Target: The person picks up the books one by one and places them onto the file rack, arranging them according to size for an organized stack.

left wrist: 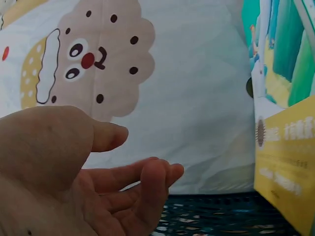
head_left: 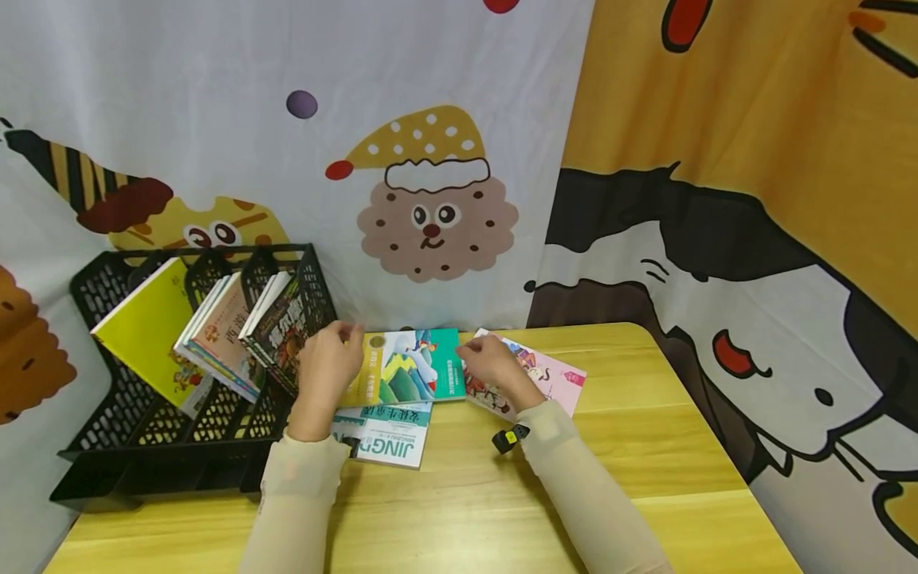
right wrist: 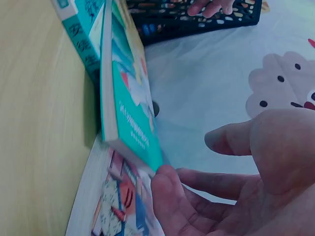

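A yellow and teal paperback book (head_left: 412, 367) with a mountain picture lies on top of a white and blue book (head_left: 393, 448). Its teal end lies close to a pink picture book (head_left: 559, 387). My left hand (head_left: 326, 363) hovers between the rack and the paperback's yellow end, thumb apart from loosely bent fingers, nothing between them. At the other end is my right hand (head_left: 498, 368), over the pink book. In the right wrist view a fingertip (right wrist: 165, 179) of it is right at the paperback's teal corner, with the thumb held away.
On the left stands a black mesh file rack (head_left: 172, 462). Its compartments hold a yellow book (head_left: 147, 335), several thin books (head_left: 222, 327) and dark-covered books (head_left: 283, 327). The wooden table (head_left: 445, 518) ends at a printed curtain (head_left: 430, 64) behind.
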Demonstrator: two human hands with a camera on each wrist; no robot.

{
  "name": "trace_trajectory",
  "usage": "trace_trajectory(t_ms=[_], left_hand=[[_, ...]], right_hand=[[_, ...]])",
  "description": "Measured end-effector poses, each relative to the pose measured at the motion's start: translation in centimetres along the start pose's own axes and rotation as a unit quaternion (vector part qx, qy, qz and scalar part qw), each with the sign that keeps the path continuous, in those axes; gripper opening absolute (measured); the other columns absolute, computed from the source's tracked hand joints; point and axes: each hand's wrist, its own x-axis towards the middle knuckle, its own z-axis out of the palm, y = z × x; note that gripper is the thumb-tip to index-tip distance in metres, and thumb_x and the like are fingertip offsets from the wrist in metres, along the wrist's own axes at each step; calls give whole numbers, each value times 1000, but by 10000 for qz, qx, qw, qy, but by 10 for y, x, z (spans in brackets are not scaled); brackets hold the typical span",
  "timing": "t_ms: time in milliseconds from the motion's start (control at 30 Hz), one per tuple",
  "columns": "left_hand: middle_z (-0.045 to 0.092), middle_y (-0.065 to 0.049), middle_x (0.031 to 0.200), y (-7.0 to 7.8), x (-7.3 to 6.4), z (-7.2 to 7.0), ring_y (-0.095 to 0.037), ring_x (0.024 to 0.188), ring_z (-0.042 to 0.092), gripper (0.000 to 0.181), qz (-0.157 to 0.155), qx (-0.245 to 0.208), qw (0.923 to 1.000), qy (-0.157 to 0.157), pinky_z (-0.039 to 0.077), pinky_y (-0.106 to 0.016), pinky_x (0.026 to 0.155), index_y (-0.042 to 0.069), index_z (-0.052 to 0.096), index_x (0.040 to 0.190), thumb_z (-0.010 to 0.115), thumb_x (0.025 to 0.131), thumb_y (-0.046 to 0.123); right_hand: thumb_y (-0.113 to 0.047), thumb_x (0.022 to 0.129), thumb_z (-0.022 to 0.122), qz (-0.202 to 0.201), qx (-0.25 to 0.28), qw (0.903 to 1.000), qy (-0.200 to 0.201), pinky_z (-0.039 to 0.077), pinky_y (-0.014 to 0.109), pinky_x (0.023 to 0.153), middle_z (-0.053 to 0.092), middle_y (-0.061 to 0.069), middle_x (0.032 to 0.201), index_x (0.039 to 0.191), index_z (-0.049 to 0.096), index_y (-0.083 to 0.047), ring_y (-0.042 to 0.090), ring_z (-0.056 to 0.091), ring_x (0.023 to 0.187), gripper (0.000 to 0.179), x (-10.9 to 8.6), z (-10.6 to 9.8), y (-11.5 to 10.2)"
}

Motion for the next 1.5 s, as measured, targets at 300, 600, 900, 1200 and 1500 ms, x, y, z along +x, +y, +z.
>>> trace_trajectory(t_ms=[300, 600, 900, 1200, 1500], left_hand=[[71, -39, 129, -10, 3, 23, -58, 111, 71, 66, 17, 887, 9948, -492, 58, -68, 95, -11, 67, 139, 49, 115, 48], [75, -34, 107, -13, 4, 35, -46, 88, 73, 73, -367, 1520, 9837, -889, 59, -60, 76, -12, 75, 117, 40, 117, 52], [73, -28, 97, -25, 5, 45, -38, 80, 69, 58, -642, 1470, 9824, -957, 57, -53, 71, -12, 75, 114, 49, 116, 40], [70, -28, 92, -30, 3, 46, -37, 77, 67, 48, -517, 1411, 9807, -1252, 57, -50, 70, -11, 74, 104, 52, 115, 30], [70, -27, 87, -25, 1, 42, -37, 70, 69, 41, -571, 1210, 9877, -811, 55, -44, 57, -12, 74, 106, 65, 110, 28]], right_hand=[[-44, 116, 53, -27, -561, 9984, 61, 54, 52, 111, 73, 11, 137, 142, 73, -10, 28, 67, 126, 48, 4, 4, 6], [-45, 114, 57, 21, -1008, 9949, 14, 58, 44, 85, 77, 13, 98, 117, 78, -5, 25, 69, 86, 45, -1, 13, 3], [-46, 113, 60, 62, -1071, 9942, 99, 60, 49, 96, 76, 15, 115, 132, 75, -1, 27, 71, 99, 51, 0, 15, 3], [-45, 112, 61, 63, -927, 9954, 254, 56, 47, 92, 75, 12, 111, 120, 77, -4, 28, 69, 102, 44, -1, 2, 7], [-49, 111, 61, 235, -1009, 9945, 156, 58, 50, 103, 75, 14, 129, 133, 74, -3, 28, 69, 114, 52, 1, -1, 8]])
